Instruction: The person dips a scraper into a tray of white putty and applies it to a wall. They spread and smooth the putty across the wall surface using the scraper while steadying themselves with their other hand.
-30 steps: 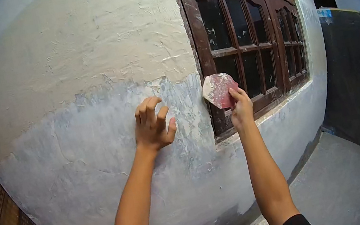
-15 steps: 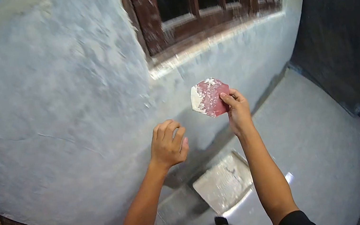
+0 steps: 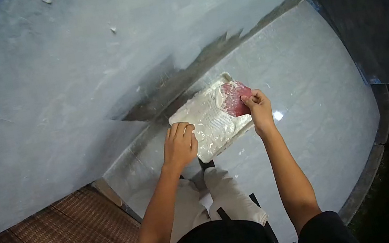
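Between the thumb and fingers of my right hand (image 3: 261, 111) is a flat red scraper (image 3: 237, 101) smeared with white paste. Its coated edge dips to the paste at the right part of a pale tray (image 3: 181, 115). Thick, wet-looking white paste (image 3: 212, 124) with ridged streaks covers much of the tray's inside. At the tray's left edge my left hand (image 3: 178, 145) has its fingers curled over the rim, the thumb on the paste side.
A grey plastered wall (image 3: 67, 76) rises beyond the tray, with a dark patch along its foot. Brown woven furniture (image 3: 69, 237) stands at lower left. A dark panel (image 3: 369, 23) leans at right. My feet (image 3: 206, 163) are just below the tray on the grey floor (image 3: 298, 61).
My view has tipped down from the window and wall to the floor. The scraper has gone from in front of the wall down to the tray, and my left hand has come to the tray's edge.
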### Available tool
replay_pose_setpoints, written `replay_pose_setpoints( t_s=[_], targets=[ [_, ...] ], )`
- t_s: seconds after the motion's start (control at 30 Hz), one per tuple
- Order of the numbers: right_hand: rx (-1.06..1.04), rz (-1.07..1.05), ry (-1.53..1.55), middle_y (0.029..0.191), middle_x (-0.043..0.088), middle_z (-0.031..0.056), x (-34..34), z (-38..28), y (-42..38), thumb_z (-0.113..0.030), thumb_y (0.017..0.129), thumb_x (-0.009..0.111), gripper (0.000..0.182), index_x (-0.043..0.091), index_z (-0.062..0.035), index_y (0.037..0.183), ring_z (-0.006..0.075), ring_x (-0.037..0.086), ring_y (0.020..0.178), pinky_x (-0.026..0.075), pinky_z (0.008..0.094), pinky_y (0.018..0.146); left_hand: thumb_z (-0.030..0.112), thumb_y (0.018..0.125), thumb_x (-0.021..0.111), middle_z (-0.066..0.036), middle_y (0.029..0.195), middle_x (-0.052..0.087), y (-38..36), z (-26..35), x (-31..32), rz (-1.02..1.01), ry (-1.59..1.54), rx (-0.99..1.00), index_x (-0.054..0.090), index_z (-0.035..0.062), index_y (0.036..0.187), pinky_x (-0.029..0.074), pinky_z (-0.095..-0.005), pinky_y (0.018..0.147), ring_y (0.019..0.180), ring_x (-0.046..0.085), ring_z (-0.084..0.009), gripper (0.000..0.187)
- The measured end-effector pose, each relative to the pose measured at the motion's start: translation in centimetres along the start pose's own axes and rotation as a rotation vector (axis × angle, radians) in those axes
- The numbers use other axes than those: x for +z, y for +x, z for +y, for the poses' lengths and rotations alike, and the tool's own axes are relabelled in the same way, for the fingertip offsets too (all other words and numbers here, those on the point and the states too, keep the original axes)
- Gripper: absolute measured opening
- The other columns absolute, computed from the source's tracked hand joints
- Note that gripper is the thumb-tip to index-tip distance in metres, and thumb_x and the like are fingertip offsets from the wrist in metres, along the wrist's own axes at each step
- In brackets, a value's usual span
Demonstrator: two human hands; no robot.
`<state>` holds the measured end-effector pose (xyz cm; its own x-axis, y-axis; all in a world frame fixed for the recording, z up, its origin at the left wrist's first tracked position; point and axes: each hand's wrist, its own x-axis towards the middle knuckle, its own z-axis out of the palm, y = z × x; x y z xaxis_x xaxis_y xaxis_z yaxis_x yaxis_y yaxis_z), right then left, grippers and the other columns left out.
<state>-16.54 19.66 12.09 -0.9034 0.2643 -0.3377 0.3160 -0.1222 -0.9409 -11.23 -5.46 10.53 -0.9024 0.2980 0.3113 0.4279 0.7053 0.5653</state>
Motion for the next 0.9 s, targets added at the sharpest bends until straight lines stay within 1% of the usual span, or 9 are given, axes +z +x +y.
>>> replay_pose_setpoints(
  t_s=[0.03, 0.17, 0.3, 0.4, 0.47, 0.5, 0.6, 0.77, 0.9],
  targets=[
    [0.012, 0.007, -0.022, 0.081, 0.061, 0.0007, 0.0, -0.3, -0.8, -0.002, 0.09, 0.062, 0.008, 0.057, -0.0011, 0.097, 0.0065, 0.053, 0.072, 0.044, 0.0223, 0.068, 0.004, 0.076, 0.06, -0.012, 0.099, 0.058, -0.7, 0.0, -0.4, -0.034, -0.016, -0.05, 0.059, 0.002, 0.096, 0.042, -0.0409, 0.084, 0.096, 0.054, -0.0294, 0.021],
    [0.034, 0.042, -0.161, 0.084, 0.061, 0.0021, -3.1, 8.1, 2.3, 0.0, 0.09, 0.06, 0.007, 0.056, -0.0018, 0.096, 0.0076, 0.054, 0.075, 0.044, 0.0236, 0.07, 0.004, 0.077, 0.059, -0.012, 0.104, 0.056, -4.5, -2.7, 6.4, -0.125, -0.017, -0.199, 0.058, 0.002, 0.103, 0.041, -0.0415, 0.086, 0.101, 0.052, -0.0297, 0.026],
    [-0.019, 0.195, -0.355, 0.085, 0.066, 0.0058, -4.8, 11.9, 3.7, 0.002, 0.089, 0.059, 0.006, 0.059, 0.0, 0.096, 0.0099, 0.059, 0.076, 0.047, 0.0257, 0.07, 0.008, 0.078, 0.06, -0.014, 0.111, 0.054, -6.1, -3.1, 10.2, -0.186, -0.02, -0.274, 0.056, 0.0013, 0.111, 0.041, -0.0432, 0.09, 0.106, 0.05, -0.0312, 0.034],
    [-0.115, 0.285, -0.556, 0.086, 0.07, 0.0117, -5.5, 14.2, 4.9, 0.002, 0.087, 0.062, 0.009, 0.061, 0.0017, 0.096, 0.0164, 0.065, 0.077, 0.05, 0.0299, 0.07, 0.01, 0.079, 0.06, -0.015, 0.116, 0.052, -6.2, -3.2, 12.5, -0.205, -0.034, -0.297, 0.054, 0.0008, 0.115, 0.039, -0.044, 0.093, 0.11, 0.049, -0.0327, 0.038],
    [-0.207, 0.304, -0.715, 0.086, 0.07, 0.0171, -5.6, 15.3, 5.9, -0.001, 0.083, 0.064, 0.014, 0.061, 0.0021, 0.096, 0.0269, 0.069, 0.077, 0.051, 0.0356, 0.071, 0.011, 0.079, 0.061, -0.016, 0.119, 0.05, -5.7, -3.0, 13.6, -0.224, -0.048, -0.299, 0.053, 0.0007, 0.118, 0.038, -0.0444, 0.095, 0.111, 0.048, -0.0341, 0.04],
    [-0.203, 0.307, -0.715, 0.086, 0.07, 0.0171, -5.4, 15.6, 6.6, -0.001, 0.083, 0.064, 0.014, 0.061, 0.0021, 0.096, 0.0269, 0.069, 0.077, 0.051, 0.0356, 0.071, 0.011, 0.079, 0.06, -0.016, 0.119, 0.05, -5.3, -3.0, 14.2, -0.226, -0.062, -0.296, 0.052, 0.0006, 0.119, 0.038, -0.0445, 0.096, 0.112, 0.048, -0.0343, 0.042],
    [-0.265, 0.239, -0.892, 0.083, 0.068, 0.0209, -4.9, 16.6, 8.0, -0.009, 0.083, 0.062, 0.016, 0.06, -0.0012, 0.097, 0.0408, 0.066, 0.077, 0.051, 0.0457, 0.069, 0.011, 0.08, 0.06, -0.017, 0.12, 0.05, -4.6, -3.6, 16.3, -0.238, -0.075, -0.277, 0.051, 0.0005, 0.121, 0.037, -0.0449, 0.097, 0.114, 0.046, -0.0347, 0.043],
    [-0.231, 0.278, -1.025, 0.082, 0.066, 0.024, -3.3, 17.0, 10.0, -0.005, 0.081, 0.058, 0.016, 0.055, -0.0014, 0.097, 0.0448, 0.064, 0.077, 0.049, 0.0514, 0.066, 0.012, 0.081, 0.06, -0.016, 0.121, 0.05, -3.1, -4.4, 18.8, -0.236, -0.092, -0.242, 0.051, 0.0005, 0.122, 0.036, -0.0456, 0.098, 0.114, 0.046, -0.0352, 0.044],
    [-0.351, 0.232, -1.081, 0.073, 0.062, 0.0285, -2.8, 18.2, 11.3, 0.0, 0.076, 0.057, 0.019, 0.054, 0.0029, 0.094, 0.0479, 0.062, 0.072, 0.048, 0.0551, 0.065, 0.012, 0.08, 0.06, -0.016, 0.121, 0.05, -2.7, -4.9, 20.6, -0.263, -0.101, -0.255, 0.051, 0.0007, 0.121, 0.037, -0.0451, 0.097, 0.114, 0.046, -0.0339, 0.044]
  ],
)
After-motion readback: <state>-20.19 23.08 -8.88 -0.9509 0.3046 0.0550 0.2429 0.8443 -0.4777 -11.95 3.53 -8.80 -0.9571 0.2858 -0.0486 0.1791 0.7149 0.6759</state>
